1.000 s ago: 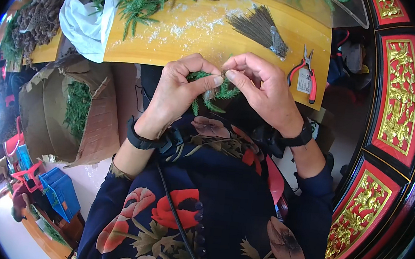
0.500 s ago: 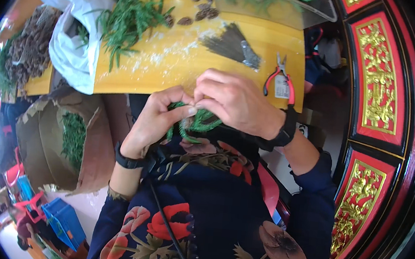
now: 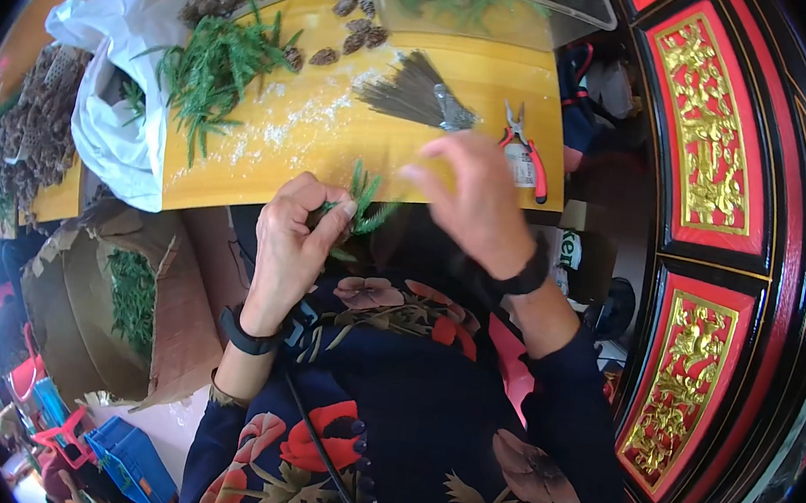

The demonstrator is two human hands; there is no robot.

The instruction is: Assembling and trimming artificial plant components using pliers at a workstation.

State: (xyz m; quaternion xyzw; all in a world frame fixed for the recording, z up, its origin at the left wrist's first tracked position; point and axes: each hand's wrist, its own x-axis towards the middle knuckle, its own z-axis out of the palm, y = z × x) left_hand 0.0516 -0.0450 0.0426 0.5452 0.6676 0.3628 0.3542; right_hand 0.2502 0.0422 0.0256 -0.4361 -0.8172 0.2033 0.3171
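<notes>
The right hand [image 3: 478, 201], too blurred to tell its grip, has drawn away from the evergreen sprig [image 3: 363, 188], which the left hand [image 3: 289, 226] alone now pinches.

Table [image 3: 221, 181] brightly lit, blown-out glare at far left. Right hand [image 3: 475, 205] motion-blurred, left hand [image 3: 291, 226] fairly sharp. Fisheye bends edges near rim, corners black.

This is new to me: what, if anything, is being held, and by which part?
The left hand pinches a green sprig partway along, since it shows above and below the pinch. The right hand is too blurred to tell.
</notes>
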